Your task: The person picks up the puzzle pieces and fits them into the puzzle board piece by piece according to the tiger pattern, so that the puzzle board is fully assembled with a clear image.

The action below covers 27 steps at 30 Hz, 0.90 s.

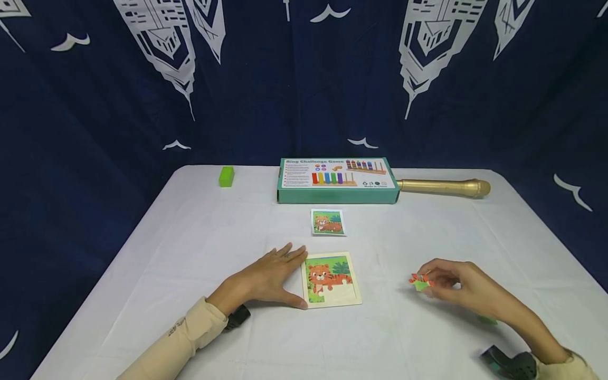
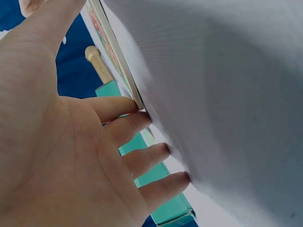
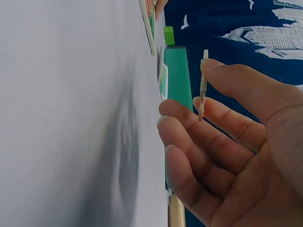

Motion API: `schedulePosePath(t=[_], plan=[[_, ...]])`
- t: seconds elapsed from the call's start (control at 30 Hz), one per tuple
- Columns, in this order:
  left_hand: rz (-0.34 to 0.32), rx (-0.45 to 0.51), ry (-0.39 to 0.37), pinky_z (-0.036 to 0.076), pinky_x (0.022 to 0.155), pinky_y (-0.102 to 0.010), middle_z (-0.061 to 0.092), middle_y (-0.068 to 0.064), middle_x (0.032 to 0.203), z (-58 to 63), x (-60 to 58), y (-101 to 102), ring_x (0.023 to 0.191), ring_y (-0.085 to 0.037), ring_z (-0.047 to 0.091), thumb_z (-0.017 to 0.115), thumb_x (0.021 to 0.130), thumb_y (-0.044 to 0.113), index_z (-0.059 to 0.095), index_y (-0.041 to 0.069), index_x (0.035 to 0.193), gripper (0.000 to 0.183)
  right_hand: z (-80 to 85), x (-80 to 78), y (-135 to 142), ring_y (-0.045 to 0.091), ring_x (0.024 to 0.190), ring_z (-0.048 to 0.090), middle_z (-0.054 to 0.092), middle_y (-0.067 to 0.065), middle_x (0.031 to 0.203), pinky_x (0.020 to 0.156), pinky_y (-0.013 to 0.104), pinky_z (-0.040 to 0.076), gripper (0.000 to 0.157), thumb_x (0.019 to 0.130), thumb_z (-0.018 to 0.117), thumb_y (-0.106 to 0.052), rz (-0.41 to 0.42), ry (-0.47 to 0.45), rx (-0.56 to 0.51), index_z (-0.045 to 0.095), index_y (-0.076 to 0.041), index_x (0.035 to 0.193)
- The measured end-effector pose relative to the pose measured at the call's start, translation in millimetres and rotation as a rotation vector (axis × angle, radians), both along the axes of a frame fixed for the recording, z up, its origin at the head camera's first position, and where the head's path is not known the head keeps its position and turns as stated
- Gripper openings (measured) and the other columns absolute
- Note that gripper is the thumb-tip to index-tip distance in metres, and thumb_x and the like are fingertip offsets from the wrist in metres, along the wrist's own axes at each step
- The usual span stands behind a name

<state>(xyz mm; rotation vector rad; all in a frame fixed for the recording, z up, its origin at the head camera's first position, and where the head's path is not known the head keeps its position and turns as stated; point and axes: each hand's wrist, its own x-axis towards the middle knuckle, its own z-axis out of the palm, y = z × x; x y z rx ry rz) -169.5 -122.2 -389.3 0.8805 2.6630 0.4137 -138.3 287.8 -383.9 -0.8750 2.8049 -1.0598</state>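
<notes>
A square tiger jigsaw board [image 1: 341,297] lies on the white table, its upper part filled with picture pieces and its lower right part bare wood. At its left edge my left hand [image 1: 268,277] rests with fingers spread, thumb and forefinger against the frame. To the right of the board, my right hand [image 1: 458,282] holds a small orange-and-green jigsaw piece [image 1: 420,283] above the table. The right wrist view shows that piece [image 3: 203,85] edge-on, pinched between thumb and fingertips. Another green piece [image 1: 487,320] lies partly hidden beneath my right forearm.
Behind the board lies a small tiger picture card [image 1: 328,222]. Farther back are a teal ring game box [image 1: 338,196], a gold-coloured rod [image 1: 442,187] at its right and a green block [image 1: 226,177] at the left. A dark blue patterned curtain [image 1: 294,105] hangs behind the table.
</notes>
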Motion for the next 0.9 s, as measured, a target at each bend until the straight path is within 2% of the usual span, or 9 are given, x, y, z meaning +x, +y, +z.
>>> schedulePosePath(t=[0.07, 0.2, 0.37, 0.5, 0.67, 0.9], plan=[[0.000, -0.003, -0.001, 0.015, 0.117, -0.049, 0.021, -0.002, 0.159, -0.7, 0.1, 0, 0.147, -0.028, 0.010, 0.069, 0.072, 0.068, 0.027, 0.009, 0.152, 0.108, 0.7, -5.0, -6, 0.005, 0.076, 0.065, 0.070, -0.010, 0.086, 0.065, 0.021, 0.052, 0.024, 0.084, 0.073, -0.009, 0.023, -0.055, -0.034, 0.064, -0.016, 0.105], [0.001, -0.011, 0.001, 0.015, 0.118, -0.048, 0.020, -0.001, 0.159, -1.5, 0.0, 0, 0.147, -0.027, 0.010, 0.069, 0.072, 0.068, 0.026, 0.010, 0.152, 0.108, 1.6, -14.2, -22, 0.010, 0.071, 0.065, 0.069, 0.000, 0.085, 0.061, 0.025, 0.053, 0.026, 0.087, 0.071, -0.014, 0.045, -0.231, -0.133, 0.059, -0.008, 0.108], [-0.002, -0.015, 0.005, 0.015, 0.118, -0.048, 0.019, 0.000, 0.159, -1.0, -0.3, 0, 0.147, -0.027, 0.010, 0.069, 0.072, 0.068, 0.026, 0.011, 0.152, 0.107, -4.4, -24.9, -39, 0.015, 0.060, 0.059, 0.062, 0.015, 0.076, 0.055, 0.030, 0.053, 0.025, 0.089, 0.066, -0.007, 0.107, -0.360, -0.272, 0.054, 0.003, 0.109], [-0.005, -0.013, 0.006, 0.015, 0.118, -0.048, 0.019, -0.001, 0.159, -0.1, -0.6, 0, 0.147, -0.028, 0.010, 0.068, 0.072, 0.069, 0.026, 0.010, 0.152, 0.108, -9.9, -30.2, -52, 0.009, 0.059, 0.057, 0.059, 0.021, 0.073, 0.051, 0.032, 0.053, 0.022, 0.092, 0.063, -0.007, 0.164, -0.388, -0.315, 0.052, 0.003, 0.109], [-0.004, -0.013, 0.009, 0.015, 0.117, -0.048, 0.020, -0.001, 0.159, -0.3, -1.2, 0, 0.147, -0.028, 0.010, 0.068, 0.072, 0.069, 0.026, 0.010, 0.152, 0.108, -14.2, -33.5, -67, 0.006, 0.058, 0.052, 0.056, 0.021, 0.069, 0.046, 0.030, 0.048, 0.020, 0.095, 0.059, -0.009, 0.215, -0.381, -0.331, 0.053, 0.000, 0.111], [-0.004, -0.015, 0.007, 0.015, 0.117, -0.049, 0.020, -0.001, 0.159, -1.8, -1.2, 0, 0.147, -0.028, 0.010, 0.069, 0.072, 0.068, 0.027, 0.010, 0.152, 0.107, -19.9, -34.8, -84, 0.012, 0.069, 0.058, 0.061, 0.016, 0.083, 0.057, 0.031, 0.055, 0.025, 0.098, 0.051, -0.004, 0.264, -0.450, -0.324, 0.053, 0.000, 0.123]])
